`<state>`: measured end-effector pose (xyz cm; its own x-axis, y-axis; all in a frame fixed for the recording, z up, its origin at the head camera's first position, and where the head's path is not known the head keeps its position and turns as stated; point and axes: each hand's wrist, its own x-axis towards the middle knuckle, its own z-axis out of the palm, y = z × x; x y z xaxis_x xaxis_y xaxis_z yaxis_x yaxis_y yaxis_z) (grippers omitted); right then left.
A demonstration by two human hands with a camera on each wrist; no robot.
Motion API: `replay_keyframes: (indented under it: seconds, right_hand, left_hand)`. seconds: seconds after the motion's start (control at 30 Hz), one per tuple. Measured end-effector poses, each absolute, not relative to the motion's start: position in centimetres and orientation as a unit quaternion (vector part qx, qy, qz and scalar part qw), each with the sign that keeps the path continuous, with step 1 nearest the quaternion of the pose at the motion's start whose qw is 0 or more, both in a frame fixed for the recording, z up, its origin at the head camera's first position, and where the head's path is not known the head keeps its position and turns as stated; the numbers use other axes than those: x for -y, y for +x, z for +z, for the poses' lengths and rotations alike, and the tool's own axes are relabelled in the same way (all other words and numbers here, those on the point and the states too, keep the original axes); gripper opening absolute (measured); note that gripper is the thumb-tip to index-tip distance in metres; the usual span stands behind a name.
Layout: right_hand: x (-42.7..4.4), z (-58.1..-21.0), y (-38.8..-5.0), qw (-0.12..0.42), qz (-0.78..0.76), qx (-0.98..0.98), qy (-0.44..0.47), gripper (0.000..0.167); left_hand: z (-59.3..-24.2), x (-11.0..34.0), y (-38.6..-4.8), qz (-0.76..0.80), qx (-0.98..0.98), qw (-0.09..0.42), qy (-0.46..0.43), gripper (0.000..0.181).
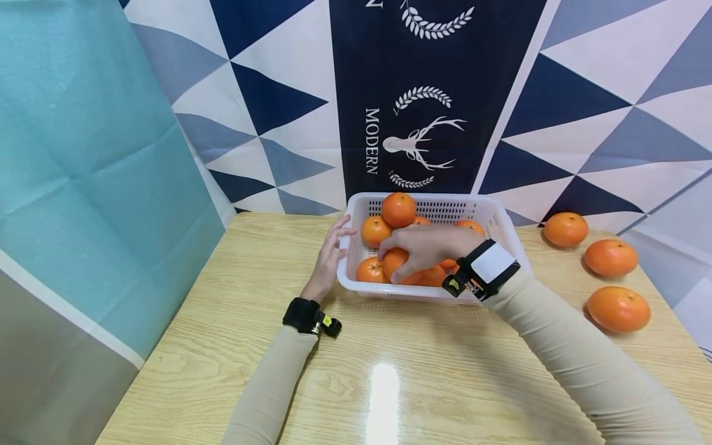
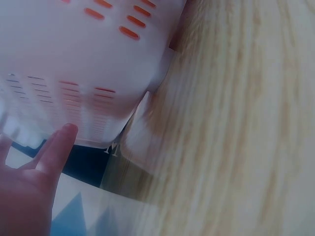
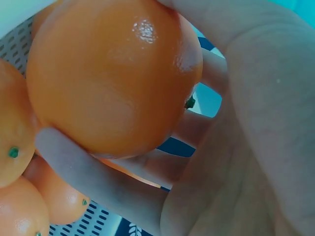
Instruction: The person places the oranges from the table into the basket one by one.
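In the head view my right hand (image 1: 425,242) is over a white perforated plastic basket (image 1: 505,230) and grips an orange mandarin (image 1: 396,262). The right wrist view shows fingers and thumb curled round this shiny mandarin (image 3: 113,78). More mandarins lie in the basket, among them one at the top left (image 1: 398,210) that sits higher than its neighbours. My left hand (image 1: 325,262) rests against the basket's left rim, its fingers fairly straight. Seen from the left wrist, those fingers (image 2: 56,152) are at the outside of the basket wall (image 2: 88,59). My right hand hides part of the basket's contents.
Three mandarins stand in a loose row on the right of the wooden table (image 1: 267,266): a back one (image 1: 565,229), a middle one (image 1: 610,258) and a front one (image 1: 618,309). A patterned cloth (image 1: 289,99) hangs directly behind the basket. A teal cloth (image 1: 105,173) borders the left side.
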<state>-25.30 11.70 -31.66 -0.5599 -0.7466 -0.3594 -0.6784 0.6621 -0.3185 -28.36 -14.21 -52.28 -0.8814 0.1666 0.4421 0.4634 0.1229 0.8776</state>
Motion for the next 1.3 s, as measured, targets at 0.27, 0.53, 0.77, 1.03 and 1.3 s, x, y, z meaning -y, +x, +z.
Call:
replay_keyframes:
  seconds: [0.27, 0.53, 0.77, 1.03, 1.3]
  right_hand:
    - [-11.4, -32.0, -25.4, 0.239, -0.060, -0.881, -0.405, 0.043]
    - [-11.2, -32.1, -25.5, 0.239, -0.061, -0.880, -0.406, 0.046]
    - [-11.3, -32.1, -25.5, 0.238, -0.057, -0.883, -0.402, 0.053]
    - [-11.6, -32.0, -25.2, 0.241, -0.060, -0.890, -0.383, 0.057]
    - [-12.2, -31.3, -25.2, 0.243, -0.079, -0.890, -0.379, 0.057]
  left_hand:
    - [-49.2, 13.6, -26.2, -0.647, 0.722, 0.105, -0.222, 0.050]
    - [-52.3, 14.3, -28.5, -0.649, 0.728, 0.089, -0.203, 0.048]
    - [-54.4, 14.7, -30.3, -0.658, 0.719, 0.086, -0.204, 0.049]
    - [-49.4, 13.6, -26.2, -0.650, 0.723, 0.097, -0.213, 0.052]
    - [-49.8, 13.6, -26.6, -0.650, 0.722, 0.101, -0.214, 0.051]
